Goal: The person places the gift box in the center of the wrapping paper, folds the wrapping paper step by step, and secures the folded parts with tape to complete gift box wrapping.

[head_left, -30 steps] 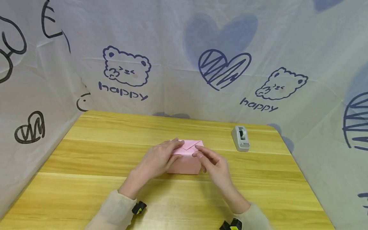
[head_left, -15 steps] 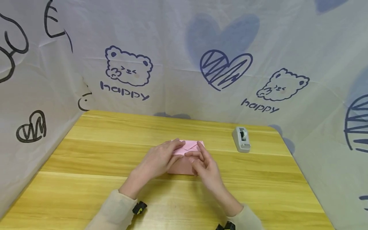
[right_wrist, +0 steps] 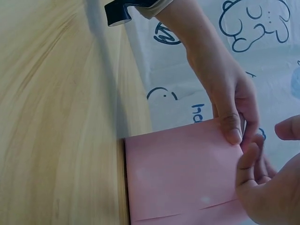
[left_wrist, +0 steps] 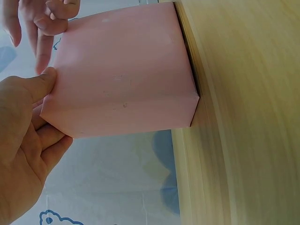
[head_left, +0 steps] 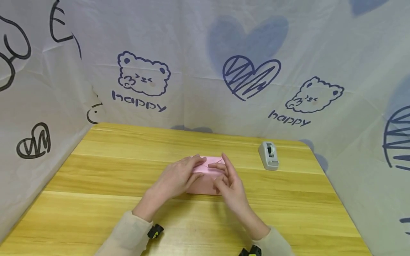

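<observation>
A box wrapped in pink paper point(head_left: 201, 187) stands on the table, with a folded, pointed flap on its top. My left hand point(head_left: 175, 177) holds its upper left edge; the left wrist view shows the thumb on the near face of the pink box point(left_wrist: 124, 56) and the other fingers over the top. At the right end of the top is my right hand point(head_left: 233, 186), its index finger extended and the others bent over the flap. In the right wrist view the curled fingers of the right hand point(right_wrist: 274, 185) are by the box's upper edge; firm contact is unclear.
A light grey tape dispenser point(head_left: 269, 156) stands on the wooden table point(head_left: 112, 170) at the back right. White cloth point(head_left: 192, 71) with printed bears and hearts hangs behind and beside the table.
My right hand has moved left over the box top, and its index finger has straightened toward the far edge. The left hand has kept its hold, and the box stays in place.
</observation>
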`<act>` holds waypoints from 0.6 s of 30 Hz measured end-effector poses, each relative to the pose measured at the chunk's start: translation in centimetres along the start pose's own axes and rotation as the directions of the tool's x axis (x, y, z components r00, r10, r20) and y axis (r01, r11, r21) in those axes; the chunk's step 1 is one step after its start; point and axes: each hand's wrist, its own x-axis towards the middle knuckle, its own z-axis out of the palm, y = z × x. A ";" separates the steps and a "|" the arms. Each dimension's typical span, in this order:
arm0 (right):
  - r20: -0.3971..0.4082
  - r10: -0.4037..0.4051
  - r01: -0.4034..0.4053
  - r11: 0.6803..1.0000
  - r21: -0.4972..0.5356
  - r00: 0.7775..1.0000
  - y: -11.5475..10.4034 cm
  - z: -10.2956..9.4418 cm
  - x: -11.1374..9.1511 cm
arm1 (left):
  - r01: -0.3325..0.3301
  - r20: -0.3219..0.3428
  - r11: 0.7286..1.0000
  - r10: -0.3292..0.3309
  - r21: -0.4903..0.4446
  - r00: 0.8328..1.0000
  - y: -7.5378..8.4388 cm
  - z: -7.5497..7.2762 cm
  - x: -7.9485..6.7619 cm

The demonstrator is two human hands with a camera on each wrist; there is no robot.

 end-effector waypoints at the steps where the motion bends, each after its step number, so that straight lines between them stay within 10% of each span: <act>1: 0.007 0.012 -0.012 1.000 0.002 1.000 0.0 0.0 0.0 | -0.001 -0.001 1.000 0.001 0.000 1.000 0.0 0.0 0.0; 18: 0.119 0.170 -0.169 0.985 -0.015 0.978 -1.7 -1.2 0.1 | -0.038 0.033 0.999 0.038 -0.001 0.999 0.0 -0.3 0.1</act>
